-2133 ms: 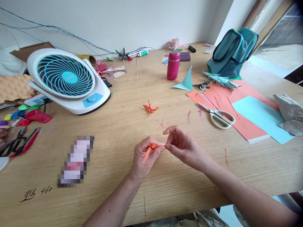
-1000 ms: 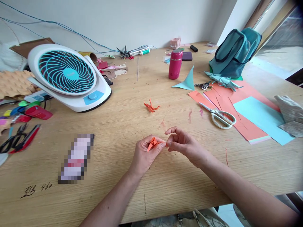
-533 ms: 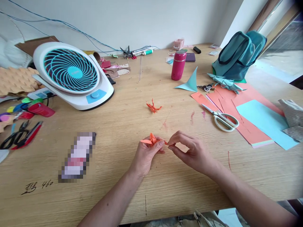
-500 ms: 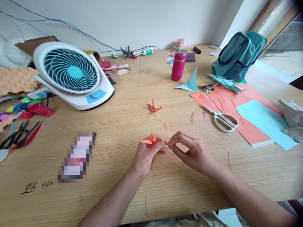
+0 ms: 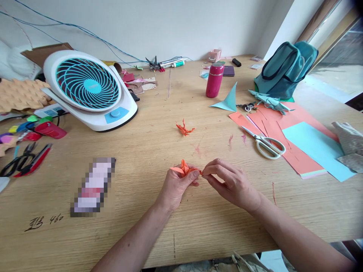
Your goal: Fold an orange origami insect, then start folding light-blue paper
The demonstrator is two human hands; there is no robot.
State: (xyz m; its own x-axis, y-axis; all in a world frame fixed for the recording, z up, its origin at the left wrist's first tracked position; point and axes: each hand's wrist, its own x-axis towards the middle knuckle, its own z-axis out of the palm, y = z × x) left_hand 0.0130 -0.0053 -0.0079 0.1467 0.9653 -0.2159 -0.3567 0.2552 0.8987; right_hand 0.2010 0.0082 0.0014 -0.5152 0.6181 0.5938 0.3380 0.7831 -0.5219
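Note:
A small folded orange paper figure [image 5: 183, 169] sits between both hands, low over the wooden table [image 5: 159, 124]. My left hand [image 5: 176, 186] is closed around its body, thumb on top. My right hand [image 5: 227, 183] pinches a thin tip at the figure's right end with thumb and forefinger. A second, finished orange paper figure [image 5: 184, 129] lies on the table beyond my hands.
A white and teal fan [image 5: 89, 92] stands at the back left. White scissors [image 5: 265, 142] lie on orange and blue paper sheets [image 5: 300, 139] at the right. A pink bottle [image 5: 214, 79], a teal bag [image 5: 285, 70], and tools [image 5: 25, 162] at the left edge.
The paper figure has been turned from hanging down to lying level, and both hands have dropped closer to the table. My right fingers have curled down into a pinch.

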